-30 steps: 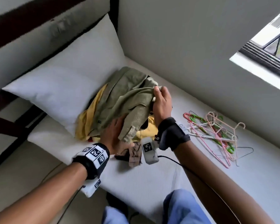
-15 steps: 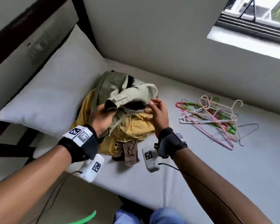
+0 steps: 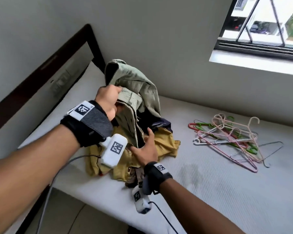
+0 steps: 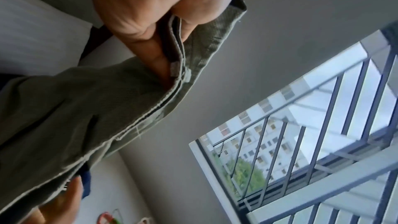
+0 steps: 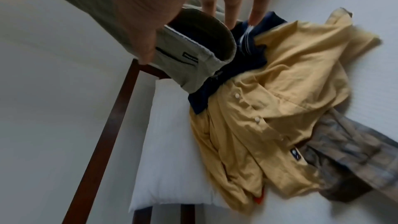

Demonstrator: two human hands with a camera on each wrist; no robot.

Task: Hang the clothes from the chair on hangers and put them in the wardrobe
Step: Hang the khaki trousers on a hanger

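The left hand (image 3: 108,98) is clenched round the hem of a pale olive-green woven garment (image 3: 134,92), holding it lifted above the heap of clothes that lies on the white mattress (image 3: 210,191) near its head end, by the dark wooden headboard (image 3: 41,65). The right hand (image 3: 146,147) is released, its fingers (image 5: 231,11) spread and straight beneath the raised cloth, just above a navy blue garment (image 5: 247,57) and a mustard-yellow buttoned shirt (image 5: 280,108). A loose tangle of pink, green, red and white plastic and wire hangers (image 3: 230,141) lies well apart toward the mattress's wall edge under the barred window (image 3: 260,27).
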